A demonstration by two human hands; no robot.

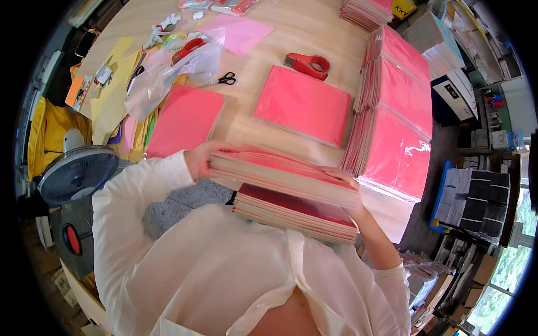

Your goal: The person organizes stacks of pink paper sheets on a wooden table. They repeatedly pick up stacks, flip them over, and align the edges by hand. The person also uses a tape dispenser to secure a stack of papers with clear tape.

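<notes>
Between my left hand (200, 161) and my right hand (348, 187) is a thick stack of pink-topped packets (280, 171), gripped at its two ends. Its layered pale edges face me. Just under it, close against my body, sits a second stack of packets (291, 215) with a darker pink top. Beyond the held stack a pink packet in clear film (304, 103) lies flat on the table, with a red tape dispenser (309, 65) behind it. Another pink packet (186, 120) rests to the left, beyond my left forearm.
Tall rows of pink packets (395, 112) line the table's right side. Black-handled scissors (224, 79), crumpled clear film (196, 59), a second red tape dispenser (188, 50) and coloured paper (120, 73) cover the left. A fan (78, 173) stands beyond the left edge.
</notes>
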